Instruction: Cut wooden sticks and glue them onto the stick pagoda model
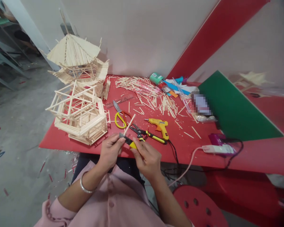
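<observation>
My right hand [146, 156] is closed around the yellow and black handle of what looks like a utility knife [133, 144], its grey end pointing left. My left hand [111, 149] pinches a thin wooden stick [129, 125] that slants up and to the right. The stick's lower end meets the knife's grey end by my left fingertips; the exact contact is hidden. Just beyond my hands lie scissors [120, 120] with one yellow and one red handle, black and yellow cutting pliers [153, 136] and a yellow glue gun [159, 126].
A hexagonal stick frame [81, 129] stands at the left, before a roofed pagoda model [72, 52]. Loose sticks [137, 86] and a clear ruler [120, 101] lie behind the tools. A green board [236, 110] leans at right, near a power strip [217, 149]. A red stool [198, 208] stands below.
</observation>
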